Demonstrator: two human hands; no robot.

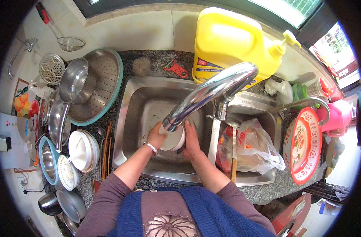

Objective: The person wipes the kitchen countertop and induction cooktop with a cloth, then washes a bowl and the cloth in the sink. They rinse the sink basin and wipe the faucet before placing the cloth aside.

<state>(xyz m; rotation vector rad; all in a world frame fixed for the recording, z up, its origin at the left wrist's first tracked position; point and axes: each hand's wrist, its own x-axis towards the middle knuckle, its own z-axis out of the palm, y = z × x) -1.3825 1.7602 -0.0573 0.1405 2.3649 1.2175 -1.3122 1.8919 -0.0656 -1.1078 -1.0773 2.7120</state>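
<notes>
A white bowl (172,141) is held under the spout of a chrome faucet (198,94), above the larger steel sink basin (133,118). My left hand (155,137), with a silver bracelet at the wrist, grips its left side. My right hand (192,139) is against its right side, fingers pointing away from me. The spout hides part of the bowl's far rim. Small green scraps lie on the basin's bottom. In the smaller basin to the right is a clear plastic bag (251,148) with contents I cannot make out, and a wooden-handled steel ladle (234,148) lies across that basin.
Behind the sink stand a yellow detergent jug (228,38), a red peeler (178,70) and a scouring pad (141,66). Left are chopsticks (107,154), stacked white bowls (81,149), a steel ladle (71,86) and a large colander (105,80). A red-rimmed enamel basin (305,145) stands at right.
</notes>
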